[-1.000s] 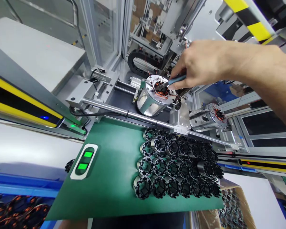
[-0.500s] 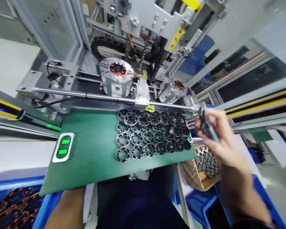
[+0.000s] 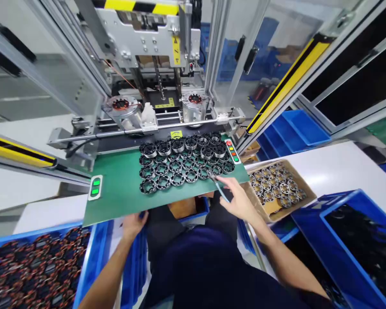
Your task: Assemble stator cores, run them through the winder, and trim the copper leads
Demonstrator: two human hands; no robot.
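My right hand [image 3: 239, 201] is closed around blue-handled pliers [image 3: 220, 189], which look like side cutters. Their jaws reach the front row of black-and-silver stator cores [image 3: 191, 176], near its right part. Several rows of these ring-shaped cores stand on the green board [image 3: 116, 197], some stacked at the back. My left hand [image 3: 133, 224] is low at the board's front edge, close to my leg. Its thumb side shows, but the other fingers are mostly hidden, so its grip is unclear.
Behind the board stands a winding machine with two round fixtures [image 3: 124, 113], each bearing a copper-wound core. A button panel [image 3: 95, 187] is at left, another [image 3: 232, 151] at right. A cardboard box [image 3: 304, 189] of cores and blue bins [image 3: 357, 206] lie right; wound stators [image 3: 35, 266] fill a left bin.
My right hand has brought the pliers from beyond the board's right end to the front row of cores. The view has turned right, and my left hand now shows.
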